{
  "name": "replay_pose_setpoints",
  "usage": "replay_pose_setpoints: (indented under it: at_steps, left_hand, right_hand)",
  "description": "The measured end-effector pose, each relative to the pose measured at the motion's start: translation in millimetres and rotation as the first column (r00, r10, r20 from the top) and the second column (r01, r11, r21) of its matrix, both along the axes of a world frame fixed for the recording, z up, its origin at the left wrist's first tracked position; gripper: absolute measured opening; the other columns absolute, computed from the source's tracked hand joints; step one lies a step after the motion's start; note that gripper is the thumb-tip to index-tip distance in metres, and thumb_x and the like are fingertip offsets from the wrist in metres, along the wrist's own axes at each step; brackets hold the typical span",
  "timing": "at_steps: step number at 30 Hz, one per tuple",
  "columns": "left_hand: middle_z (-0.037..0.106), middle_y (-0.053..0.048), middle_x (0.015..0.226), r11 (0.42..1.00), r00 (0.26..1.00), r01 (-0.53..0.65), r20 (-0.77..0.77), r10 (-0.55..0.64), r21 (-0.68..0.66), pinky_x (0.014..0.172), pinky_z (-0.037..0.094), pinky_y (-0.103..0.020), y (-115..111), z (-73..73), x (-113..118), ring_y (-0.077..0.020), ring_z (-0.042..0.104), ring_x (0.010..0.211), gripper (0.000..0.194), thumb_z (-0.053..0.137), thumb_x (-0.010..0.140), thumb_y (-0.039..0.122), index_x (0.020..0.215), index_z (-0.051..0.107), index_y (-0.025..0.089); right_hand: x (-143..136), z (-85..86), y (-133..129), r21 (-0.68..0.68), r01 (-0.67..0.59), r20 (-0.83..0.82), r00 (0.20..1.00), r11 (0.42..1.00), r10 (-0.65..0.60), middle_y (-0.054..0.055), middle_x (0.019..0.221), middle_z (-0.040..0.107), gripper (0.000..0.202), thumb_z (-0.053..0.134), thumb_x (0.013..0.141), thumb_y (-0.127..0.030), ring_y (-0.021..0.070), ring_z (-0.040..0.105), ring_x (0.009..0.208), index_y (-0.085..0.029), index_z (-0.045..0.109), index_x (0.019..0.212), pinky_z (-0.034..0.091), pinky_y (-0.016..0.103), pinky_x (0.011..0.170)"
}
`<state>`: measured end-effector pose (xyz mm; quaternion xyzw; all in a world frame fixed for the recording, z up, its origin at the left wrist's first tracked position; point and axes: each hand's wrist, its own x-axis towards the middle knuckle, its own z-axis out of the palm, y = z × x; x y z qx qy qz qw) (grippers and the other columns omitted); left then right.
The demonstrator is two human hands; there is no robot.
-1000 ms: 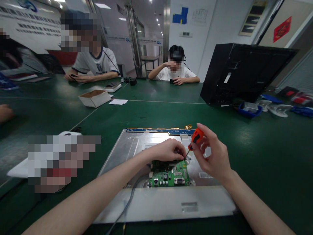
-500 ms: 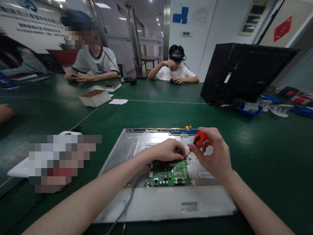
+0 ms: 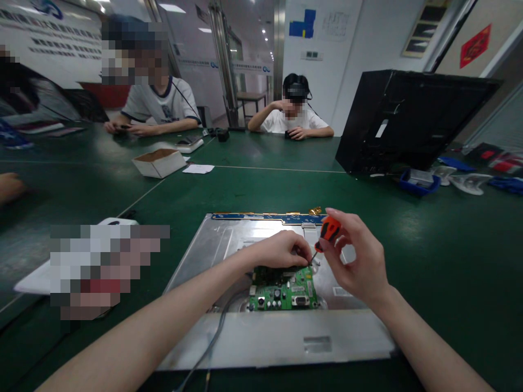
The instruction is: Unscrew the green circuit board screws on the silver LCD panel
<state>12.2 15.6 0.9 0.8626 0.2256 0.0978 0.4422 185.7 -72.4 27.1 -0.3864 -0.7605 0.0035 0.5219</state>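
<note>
A green circuit board (image 3: pixel 302 286) lies on the metal back of a flat display panel (image 3: pixel 339 332). My right hand (image 3: pixel 362 256) pinches the orange-and-black handle of a short screwdriver (image 3: pixel 329 231). The shaft slants down and left, its tip at the board's upper right corner. My left hand (image 3: pixel 284 249) reaches across the board's top edge, fingers closed together beside the screwdriver tip. Whatever those fingertips may hold is hidden. A blue strip board (image 3: pixel 265 218) runs along the panel's far edge. From the green board's left side a grey cable (image 3: pixel 218 332) trails toward me.
A large black monitor casing (image 3: pixel 408 120) stands at the back right beside a blue tray (image 3: pixel 419 182). An open carton (image 3: pixel 159 163) and white paper (image 3: pixel 198 169) lie back left. Two people sit across the green table (image 3: pixel 265 188). A blurred-out patch covers white items at left.
My right fingers have shifted slightly on the screwdriver handle, which has turned and moved a little left. The tip stays at the board's corner. My left hand has hardly moved.
</note>
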Motion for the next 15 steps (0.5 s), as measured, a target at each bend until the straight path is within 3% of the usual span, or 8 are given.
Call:
replay_pose_setpoints:
  at_steps: [6,15]
  left_hand:
    - [0.07,-0.002,0.081,1.0,1.0,-0.001,0.004,0.001,0.007,0.071,0.047,-0.024,0.3,1.0,-0.8,-0.0153,0.063,0.076,0.014,0.065,0.079,0.007,0.088,0.072,0.013]
    - [0.068,-0.001,0.076,1.0,1.0,-0.017,0.0,0.017,0.008,0.067,0.045,-0.023,-0.6,1.7,-0.3,-0.0142,0.062,0.072,0.01,0.065,0.077,0.007,0.082,0.071,0.013]
  right_hand:
    - [0.8,-3.2,1.7,0.025,0.04,-0.034,0.999,0.999,-0.04,0.001,0.092,0.059,0.046,0.064,0.083,-0.014,0.0094,0.056,0.058,-0.023,0.044,0.123,0.049,0.021,0.046]
    - [0.6,3.3,3.4,0.069,0.073,0.012,0.997,0.995,-0.074,0.005,0.108,0.053,0.04,0.057,0.088,-0.008,0.0077,0.056,0.065,-0.025,0.054,0.124,0.051,0.021,0.051]
